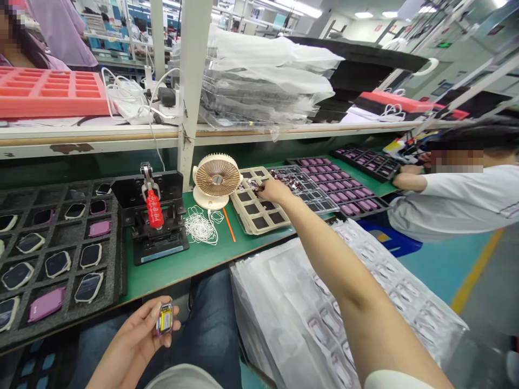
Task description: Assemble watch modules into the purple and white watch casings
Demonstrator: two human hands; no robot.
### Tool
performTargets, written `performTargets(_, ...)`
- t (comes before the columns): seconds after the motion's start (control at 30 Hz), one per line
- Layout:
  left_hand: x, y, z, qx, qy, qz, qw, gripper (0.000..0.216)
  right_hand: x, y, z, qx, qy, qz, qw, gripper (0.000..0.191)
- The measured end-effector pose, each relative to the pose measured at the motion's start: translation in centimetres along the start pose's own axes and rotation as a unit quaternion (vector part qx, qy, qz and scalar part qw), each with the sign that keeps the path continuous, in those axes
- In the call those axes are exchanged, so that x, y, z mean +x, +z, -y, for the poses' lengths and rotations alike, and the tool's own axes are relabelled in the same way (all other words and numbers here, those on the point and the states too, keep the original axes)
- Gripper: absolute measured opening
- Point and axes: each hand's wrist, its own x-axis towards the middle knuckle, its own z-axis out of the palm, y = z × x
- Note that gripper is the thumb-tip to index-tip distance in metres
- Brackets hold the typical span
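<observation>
Reaching over the far part of the beige tray (271,229) with the right hand (275,192) looks like the step in hand, probably to pick out a small part. Whether that grip has closed on anything I cannot tell. At the near left, below the tabletop (162,278), the left hand (148,324) has thumb and fingers clamped on a small watch case (165,320), its yellow inside showing. The next move seems to call for a fine fingertip pinch at the tray, the case kept steady meanwhile.
</observation>
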Motion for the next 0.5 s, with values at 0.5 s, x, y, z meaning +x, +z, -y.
performTargets(0.5, -0.3, 0.0, -0.3, -0.004, 0.007, 0.012, 1.0, 0.068, -1.0, -1.4, 1.1, 0.006, -0.045, -0.028, 0.999, 0.034)
